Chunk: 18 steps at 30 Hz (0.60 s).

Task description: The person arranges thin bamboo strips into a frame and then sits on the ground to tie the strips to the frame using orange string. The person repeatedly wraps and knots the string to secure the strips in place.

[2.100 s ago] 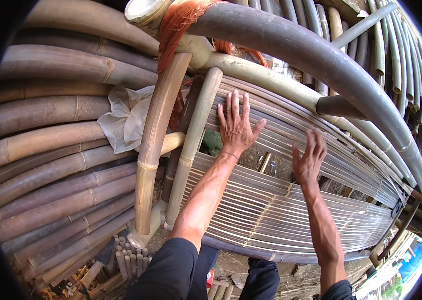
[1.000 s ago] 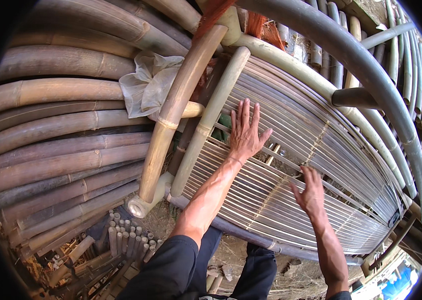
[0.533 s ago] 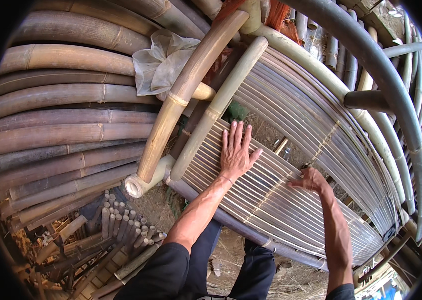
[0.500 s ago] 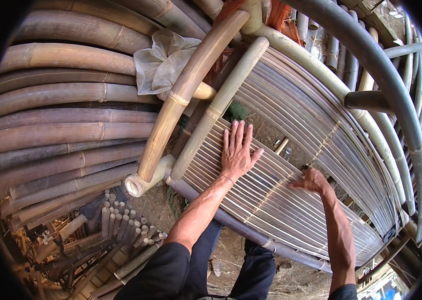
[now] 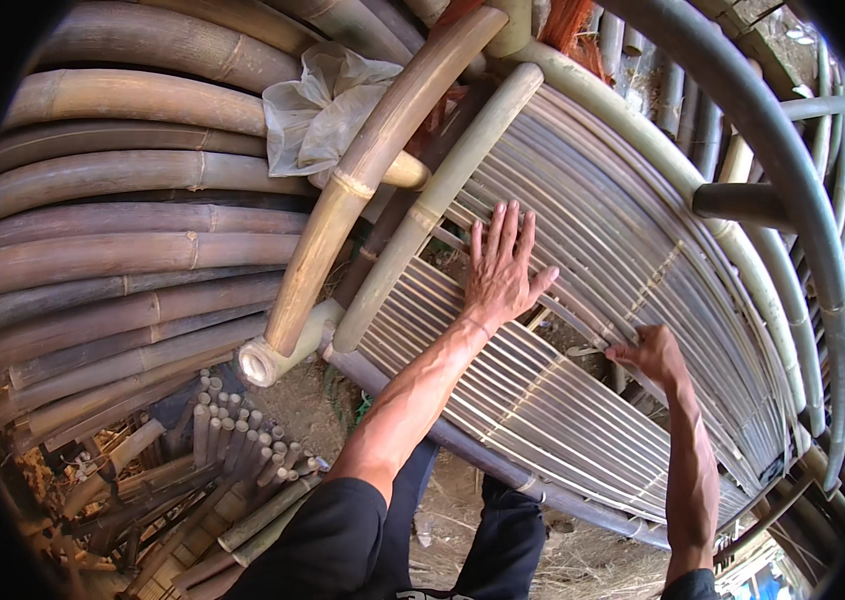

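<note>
Long, narrow bamboo slats fill a bamboo bench frame in two groups, a far group (image 5: pixel 633 235) and a near group (image 5: pixel 503 390), with an opening between them. My left hand (image 5: pixel 506 275) rests palm down with fingers outstretched over slats by the opening. To its right, my right hand (image 5: pixel 655 358) has its fingers curled around a bamboo slat (image 5: pixel 583 312) at the edge of the opening, thumb toward me. Part of that slat is hidden under my hands. A round bamboo crossbar (image 5: pixel 423 215) spans the slats' left ends.
Thick bamboo poles (image 5: pixel 133 170) lie stacked at the left, with a crumpled translucent plastic bag (image 5: pixel 323 110) on them. A bamboo armrest (image 5: pixel 363 170) rises beside the crossbar. Short cut bamboo pieces (image 5: pixel 233 430) stand at lower left. A dark curved pole (image 5: pixel 763 130) arches at the right.
Both hands have shifted away from me, the left also slightly right. Some slats have moved from the near group toward the far group, and the opening now lies nearer me.
</note>
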Available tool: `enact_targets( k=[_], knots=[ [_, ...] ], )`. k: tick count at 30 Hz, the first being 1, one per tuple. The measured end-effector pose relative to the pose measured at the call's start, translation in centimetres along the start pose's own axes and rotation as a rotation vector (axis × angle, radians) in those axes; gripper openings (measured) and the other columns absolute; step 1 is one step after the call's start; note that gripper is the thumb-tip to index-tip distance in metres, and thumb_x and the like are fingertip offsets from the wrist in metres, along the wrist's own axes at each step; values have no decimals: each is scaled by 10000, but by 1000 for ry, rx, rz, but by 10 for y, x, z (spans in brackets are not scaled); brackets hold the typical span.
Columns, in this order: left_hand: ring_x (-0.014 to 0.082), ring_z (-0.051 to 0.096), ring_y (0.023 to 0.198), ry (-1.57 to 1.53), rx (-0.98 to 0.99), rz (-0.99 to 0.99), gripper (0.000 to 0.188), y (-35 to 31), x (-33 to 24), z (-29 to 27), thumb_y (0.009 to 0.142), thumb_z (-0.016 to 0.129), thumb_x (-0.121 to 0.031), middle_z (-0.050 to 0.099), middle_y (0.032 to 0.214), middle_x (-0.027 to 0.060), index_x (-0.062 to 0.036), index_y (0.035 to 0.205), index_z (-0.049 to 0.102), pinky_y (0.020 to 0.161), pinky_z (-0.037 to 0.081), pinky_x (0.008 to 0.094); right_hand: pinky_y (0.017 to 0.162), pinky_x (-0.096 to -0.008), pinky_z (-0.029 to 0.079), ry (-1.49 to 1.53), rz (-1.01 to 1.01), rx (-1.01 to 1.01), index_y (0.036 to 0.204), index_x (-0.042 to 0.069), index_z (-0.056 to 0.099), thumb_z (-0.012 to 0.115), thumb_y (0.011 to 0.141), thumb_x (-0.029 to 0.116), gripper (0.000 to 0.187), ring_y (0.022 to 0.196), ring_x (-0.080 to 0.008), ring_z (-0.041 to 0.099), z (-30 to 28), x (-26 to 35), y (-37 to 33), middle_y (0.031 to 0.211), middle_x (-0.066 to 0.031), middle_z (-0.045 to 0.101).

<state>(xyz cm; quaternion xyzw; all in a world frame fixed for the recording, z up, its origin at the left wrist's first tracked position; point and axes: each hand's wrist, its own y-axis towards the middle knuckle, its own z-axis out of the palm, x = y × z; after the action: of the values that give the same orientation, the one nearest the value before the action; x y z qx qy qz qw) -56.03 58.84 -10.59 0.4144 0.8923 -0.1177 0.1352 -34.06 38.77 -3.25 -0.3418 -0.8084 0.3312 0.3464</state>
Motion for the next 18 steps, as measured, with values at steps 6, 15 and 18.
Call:
enact_targets(
  k=[6,15,18],
  knots=[
    [364,66,1503,-10,1,25,903,3,0,5,940,338,-691,70,1619,211,-51,1555,171,1188,60,581,722,-429,521,109,-8,-73,939,-68,695,853,697,498,635,780,-331,685,6,0,-3,839,-209,705],
    [445,91,1476,-53,-130,-213,837,-34,4,-4,970,477,-501,102,1583,293,18,1536,143,1185,128,571,949,-456,482,-166,-353,-483,1292,14,485,734,831,183,551,1069,-306,557,39,14,-79,1194,-179,577],
    [433,142,1469,-56,-61,-191,796,-64,14,-10,952,536,-445,156,1584,255,-4,1530,212,1177,160,561,947,-461,446,-243,-289,-409,1199,30,543,717,853,341,497,1111,-349,519,74,30,-55,1160,-171,593]
  ],
)
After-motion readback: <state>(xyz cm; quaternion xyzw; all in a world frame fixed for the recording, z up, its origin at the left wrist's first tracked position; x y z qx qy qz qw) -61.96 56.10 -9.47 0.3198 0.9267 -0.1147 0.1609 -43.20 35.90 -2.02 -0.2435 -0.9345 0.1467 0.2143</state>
